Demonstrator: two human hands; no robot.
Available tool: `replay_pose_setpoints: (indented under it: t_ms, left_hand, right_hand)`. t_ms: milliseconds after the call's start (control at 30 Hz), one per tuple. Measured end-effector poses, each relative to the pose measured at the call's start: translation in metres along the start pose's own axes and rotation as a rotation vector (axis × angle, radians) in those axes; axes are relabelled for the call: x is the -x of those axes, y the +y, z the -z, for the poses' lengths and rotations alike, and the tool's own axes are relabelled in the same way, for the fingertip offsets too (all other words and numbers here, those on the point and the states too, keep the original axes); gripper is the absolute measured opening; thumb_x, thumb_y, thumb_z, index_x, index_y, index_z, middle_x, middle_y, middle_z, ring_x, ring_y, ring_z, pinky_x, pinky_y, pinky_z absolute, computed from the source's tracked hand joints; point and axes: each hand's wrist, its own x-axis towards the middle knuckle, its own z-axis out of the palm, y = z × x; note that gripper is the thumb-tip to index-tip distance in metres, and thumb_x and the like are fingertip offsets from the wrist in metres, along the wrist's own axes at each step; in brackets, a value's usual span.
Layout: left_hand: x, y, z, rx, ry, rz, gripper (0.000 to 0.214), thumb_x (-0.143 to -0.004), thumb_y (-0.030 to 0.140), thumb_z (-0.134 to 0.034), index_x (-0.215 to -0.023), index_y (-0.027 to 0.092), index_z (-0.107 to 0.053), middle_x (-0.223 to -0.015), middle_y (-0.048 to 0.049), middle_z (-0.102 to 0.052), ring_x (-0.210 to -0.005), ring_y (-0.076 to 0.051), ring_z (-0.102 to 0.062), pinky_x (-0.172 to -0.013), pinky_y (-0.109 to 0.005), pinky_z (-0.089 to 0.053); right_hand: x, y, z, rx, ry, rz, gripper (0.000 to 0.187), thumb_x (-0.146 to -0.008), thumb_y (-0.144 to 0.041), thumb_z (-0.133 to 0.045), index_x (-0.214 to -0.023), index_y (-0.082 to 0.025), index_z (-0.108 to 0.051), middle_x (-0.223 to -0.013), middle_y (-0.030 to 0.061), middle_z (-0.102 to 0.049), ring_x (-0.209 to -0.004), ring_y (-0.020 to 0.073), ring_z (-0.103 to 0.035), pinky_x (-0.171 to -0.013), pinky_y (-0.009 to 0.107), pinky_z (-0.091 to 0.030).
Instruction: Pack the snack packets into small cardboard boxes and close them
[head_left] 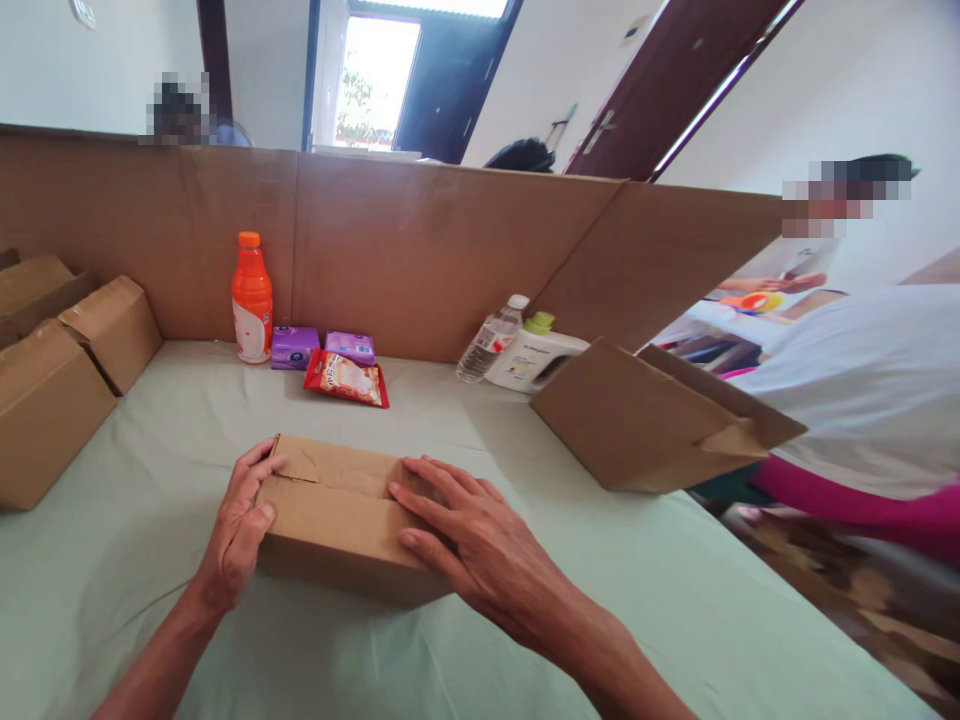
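Pale-green clothed tabletop (pixel 570 540): left grip (pixel 240 520) clasping, right grip (pixel 469 520) spread atop, I steady a brown cardboard box (pixel 341 525); next likely needs even pressure.

a wide lane of cloth (pixel 150 560) runs between the left boxes (pixel 45 410) and the left hand (pixel 240 530); another lies between the right hand (pixel 461 515) and the right box (pixel 637 430). the hands block both ends of the middle box (pixel 337 515), but its top is free between them. behind it, a strip of cloth leads to the red bag (pixel 349 382), with the packs (pixel 295 347) and orange bottle (pixel 253 290) in the way beyond. a gap opens between red bag and clear bottle (pixel 491 345), which stands just beside the jug (pixel 536 357). the wall (pixel 412 250) closes off the back.
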Motion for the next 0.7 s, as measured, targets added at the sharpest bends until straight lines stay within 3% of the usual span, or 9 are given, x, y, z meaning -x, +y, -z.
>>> replay_pose_setpoints:
  t_ms: [267,400,500,700]
  left_hand:
    - [-0.009,-0.003,0.012,0.007,-0.051,0.052,0.039,-0.087,0.033,-0.05,-0.12,0.023,-0.066,-0.156,-0.0112,-0.04,-0.147,-0.037,-0.035,-0.119,-0.058,-0.03]
    - [-0.027,-0.007,0.023,0.049,-0.21,0.068,0.052,-0.076,0.039,-0.061,-0.125,0.024,-0.065,-0.159,-0.0126,-0.039,-0.15,-0.04,-0.031,-0.121,-0.058,-0.025]
    - [-0.036,-0.007,0.029,0.027,-0.33,0.055,0.061,-0.076,0.05,-0.066,-0.13,0.024,-0.062,-0.161,-0.0149,-0.037,-0.151,-0.041,-0.028,-0.121,-0.059,-0.024]
    - [-0.011,0.004,0.039,-0.078,-0.393,0.032,0.083,-0.067,0.062,-0.08,-0.138,0.026,-0.056,-0.16,-0.0178,-0.032,-0.152,-0.041,-0.025,-0.12,-0.06,-0.024]
  right_hand:
    - [0.011,0.004,-0.02,-0.156,0.096,-0.046,0.043,-0.103,-0.041,-0.042,-0.136,-0.024,-0.065,-0.151,0.0122,-0.053,-0.141,0.0325,-0.047,-0.108,0.057,-0.049]
    - [0.019,0.009,-0.036,-0.253,0.193,-0.059,0.043,-0.103,-0.038,-0.044,-0.14,-0.028,-0.061,-0.156,0.008,-0.049,-0.146,0.0307,-0.04,-0.113,0.055,-0.046]
    - [0.021,0.011,-0.043,-0.301,0.235,-0.067,0.042,-0.102,-0.038,-0.045,-0.14,-0.028,-0.061,-0.156,0.0074,-0.048,-0.147,0.0307,-0.04,-0.113,0.056,-0.046]
    - [0.023,0.018,-0.049,-0.372,0.252,-0.02,0.04,-0.102,-0.036,-0.046,-0.138,-0.031,-0.063,-0.154,0.0055,-0.05,-0.145,0.0308,-0.042,-0.112,0.055,-0.047]
